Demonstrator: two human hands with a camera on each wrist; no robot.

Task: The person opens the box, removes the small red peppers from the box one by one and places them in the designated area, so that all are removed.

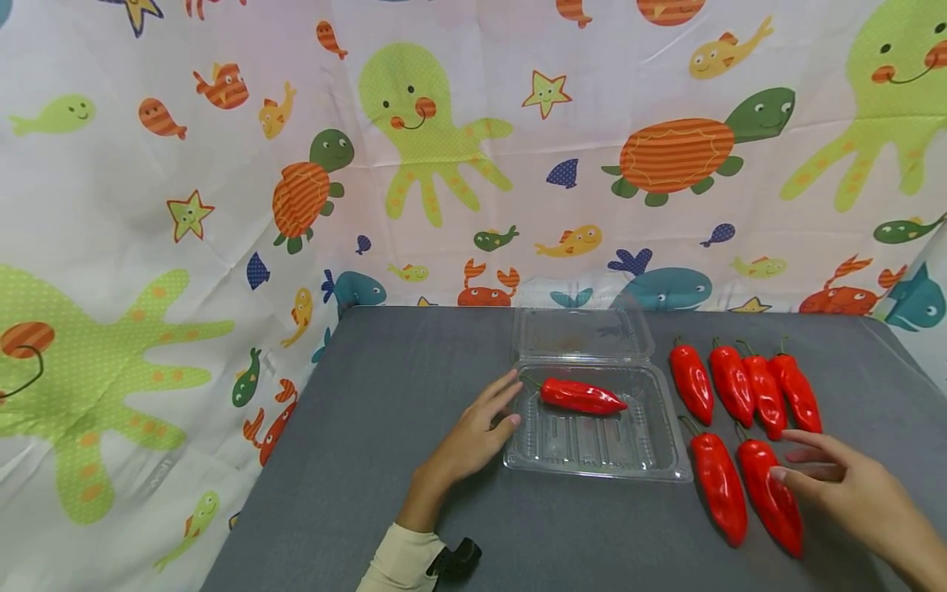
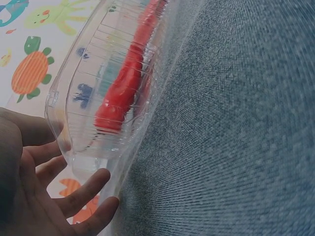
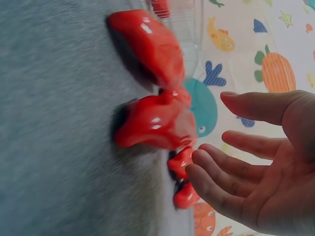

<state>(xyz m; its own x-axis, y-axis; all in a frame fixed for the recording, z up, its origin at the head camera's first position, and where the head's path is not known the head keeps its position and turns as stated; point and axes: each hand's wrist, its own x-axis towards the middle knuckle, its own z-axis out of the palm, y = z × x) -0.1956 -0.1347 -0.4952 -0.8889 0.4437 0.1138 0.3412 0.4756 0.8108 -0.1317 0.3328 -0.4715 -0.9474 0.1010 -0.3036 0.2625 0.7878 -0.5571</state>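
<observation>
A clear plastic clamshell box (image 1: 592,448) stands on the grey table with its lid (image 1: 582,333) folded back. One red pepper (image 1: 580,396) lies crosswise inside it, stem to the left. My left hand (image 1: 477,432) is at the box's left side, fingertips right at the rim; in the left wrist view its fingers (image 2: 91,189) are spread and loosely bent. To the right of the box lie several red peppers in two rows. My right hand (image 1: 851,485) hovers beside the front-right pepper (image 1: 769,497), and in the right wrist view its fingers (image 3: 231,169) are extended with nothing between them.
Four-wide back row aside, another pepper (image 1: 719,487) lies in front, close to the box's right edge. A sea-animal printed cloth (image 1: 473,247) hangs behind and left of the grey table (image 1: 333,493).
</observation>
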